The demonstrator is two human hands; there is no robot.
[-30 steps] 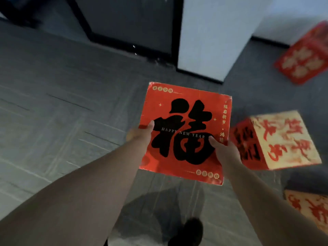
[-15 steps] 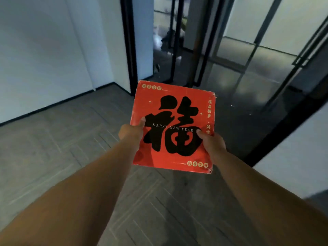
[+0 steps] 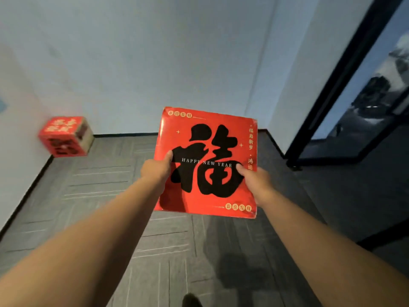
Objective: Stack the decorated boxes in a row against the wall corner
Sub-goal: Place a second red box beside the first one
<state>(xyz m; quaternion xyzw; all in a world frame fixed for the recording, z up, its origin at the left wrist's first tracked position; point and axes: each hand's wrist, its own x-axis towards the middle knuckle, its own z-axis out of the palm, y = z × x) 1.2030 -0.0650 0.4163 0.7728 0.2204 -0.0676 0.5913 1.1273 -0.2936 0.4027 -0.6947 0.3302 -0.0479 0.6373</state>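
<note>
the red decorated box [image 3: 208, 160] is held in the air in front of the person, between both hands, above the grey carpet floor [image 3: 106, 191]. its visible face is red, with a large black chinese character, the white words "happy new year" across the middle, and small gold characters at the top left, bottom right and down the right edge.

the left hand [image 3: 156, 168] grips the left edge of the box at mid-height, thumb laid on the printed face; its other fingers are hidden behind the box. the right hand [image 3: 254, 181] grips the right edge slightly lower, thumb on the face, remaining fingers likewise out of sight. both forearms extend from the bottom corners of the view toward the box.

a second decorated box [image 3: 65, 136], red with gold characters, sits on the floor in the wall corner [image 3: 33, 100] at far left, touching the left wall, well apart from the held box. the white wall [image 3: 155, 52] runs behind both. a black-framed glass door [image 3: 345, 85] stands at right. a dark shoe tip [image 3: 191, 300] shows at the bottom edge.
</note>
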